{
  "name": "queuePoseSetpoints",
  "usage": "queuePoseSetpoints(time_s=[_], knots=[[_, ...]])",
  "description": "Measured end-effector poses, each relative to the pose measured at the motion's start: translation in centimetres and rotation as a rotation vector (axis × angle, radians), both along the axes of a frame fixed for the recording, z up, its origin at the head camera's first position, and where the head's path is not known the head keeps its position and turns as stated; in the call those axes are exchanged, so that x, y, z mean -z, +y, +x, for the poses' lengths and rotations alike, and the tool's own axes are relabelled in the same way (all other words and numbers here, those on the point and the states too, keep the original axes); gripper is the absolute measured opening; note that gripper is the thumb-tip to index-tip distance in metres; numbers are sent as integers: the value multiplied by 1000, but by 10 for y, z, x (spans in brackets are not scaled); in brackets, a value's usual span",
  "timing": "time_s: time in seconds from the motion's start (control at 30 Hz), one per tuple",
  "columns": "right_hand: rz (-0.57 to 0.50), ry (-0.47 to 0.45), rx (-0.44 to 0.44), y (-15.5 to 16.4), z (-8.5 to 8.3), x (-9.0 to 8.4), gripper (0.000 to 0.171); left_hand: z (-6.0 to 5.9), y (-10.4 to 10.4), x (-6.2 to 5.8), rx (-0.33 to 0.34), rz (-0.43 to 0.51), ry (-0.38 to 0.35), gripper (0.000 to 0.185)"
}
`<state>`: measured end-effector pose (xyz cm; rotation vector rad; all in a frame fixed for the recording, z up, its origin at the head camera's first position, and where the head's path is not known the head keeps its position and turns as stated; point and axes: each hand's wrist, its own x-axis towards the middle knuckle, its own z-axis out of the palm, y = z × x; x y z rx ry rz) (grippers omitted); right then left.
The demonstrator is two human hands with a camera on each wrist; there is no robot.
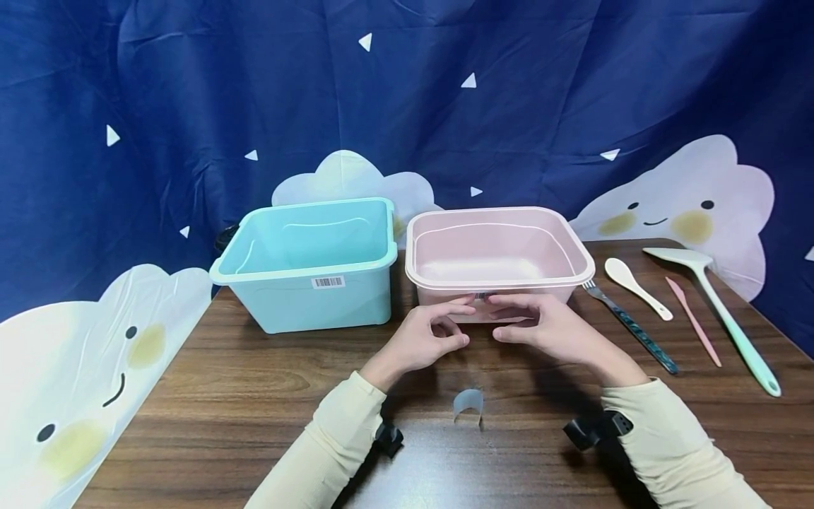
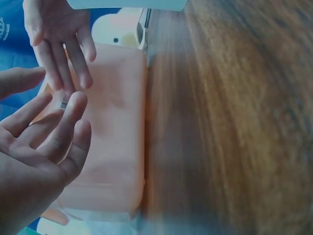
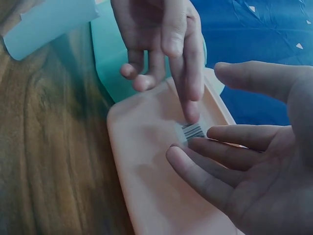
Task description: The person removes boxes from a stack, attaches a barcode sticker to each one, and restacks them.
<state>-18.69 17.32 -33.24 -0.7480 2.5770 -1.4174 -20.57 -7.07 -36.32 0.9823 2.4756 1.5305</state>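
A pink bin (image 1: 502, 247) stands at the middle of the table with a small barcode label (image 3: 193, 131) on its front wall. My left hand (image 1: 429, 336) is at that wall from the left, fingers loosely bent, fingertips right by the label. From the right, my right hand (image 1: 547, 329) reaches the same spot with relaxed, spread fingers, some at the label's edge. Neither hand grips anything. The two hands face each other, thumbs apart, and partly cover the label in the head view.
Left of it stands a light-blue bin (image 1: 327, 300). On the right lie a fork (image 1: 629, 325), a white spoon (image 1: 638, 288), a pink knife (image 1: 693, 322) and a mint-handled spatula (image 1: 725, 318). A small translucent curved piece (image 1: 468, 400) sits on the table (image 1: 254, 424) in front.
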Motion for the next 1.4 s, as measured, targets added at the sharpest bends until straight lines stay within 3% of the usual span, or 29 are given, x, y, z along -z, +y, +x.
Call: queuePoseSetpoints(time_s=[0.7,0.93,1.1,1.27,1.4], knots=[[-5,-23,-14,13,2,-11,53,2,-5,-2,-38,42,-44,39],[55,32,-3,17,4,-16,48,3,-4,-8,-85,148,-58,31],[71,60,-29,21,5,-19,41,4,-3,-12,-214,221,-8,19],[-7,87,-52,24,10,-26,35,9,-3,-18,-455,191,139,11],[-104,172,9,26,12,-30,30,13,-4,-24,-639,125,229,9]])
